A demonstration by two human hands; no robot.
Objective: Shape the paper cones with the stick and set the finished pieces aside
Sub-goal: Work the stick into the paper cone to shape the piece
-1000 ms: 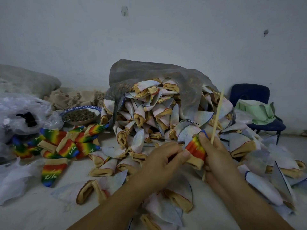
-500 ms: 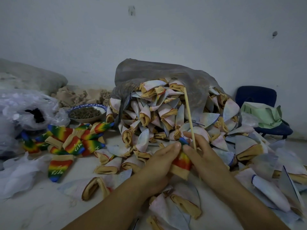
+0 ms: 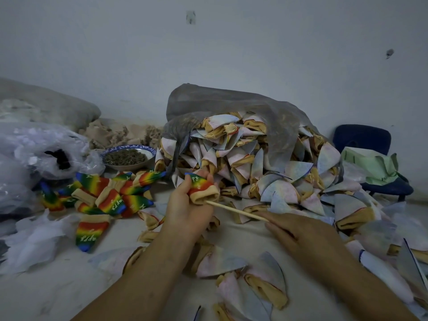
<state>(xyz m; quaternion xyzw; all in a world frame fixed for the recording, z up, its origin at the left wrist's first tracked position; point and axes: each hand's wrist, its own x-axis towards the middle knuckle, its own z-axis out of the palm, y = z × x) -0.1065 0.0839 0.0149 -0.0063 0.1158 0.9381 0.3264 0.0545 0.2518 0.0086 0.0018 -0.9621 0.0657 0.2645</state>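
Now your left hand [image 3: 185, 212] curls round the rainbow cone [image 3: 199, 185], tip pointing up-left, while your right hand [image 3: 301, 232] pinches the stick [image 3: 236, 211], slanting leftward, its end at the cone's mouth

The widest bare stretch of floor [image 3: 53, 295] lies at the lower left of the frame. Crumpled white sheets [image 3: 32, 242] and a scatter of rainbow cones [image 3: 111, 198] hem it in from above. Further up on the left, a bowl [image 3: 128, 156] and plastic bags [image 3: 34, 154] crowd the way. The heap of pale cones [image 3: 254, 163] blocks the centre and right, and loose pale cones [image 3: 254, 281] litter the lower right. At centre the stick [image 3: 236, 211] bars the gap between the left hand [image 3: 185, 214], gripping the held cone [image 3: 201, 187], and the right hand [image 3: 298, 230], which holds its other end.
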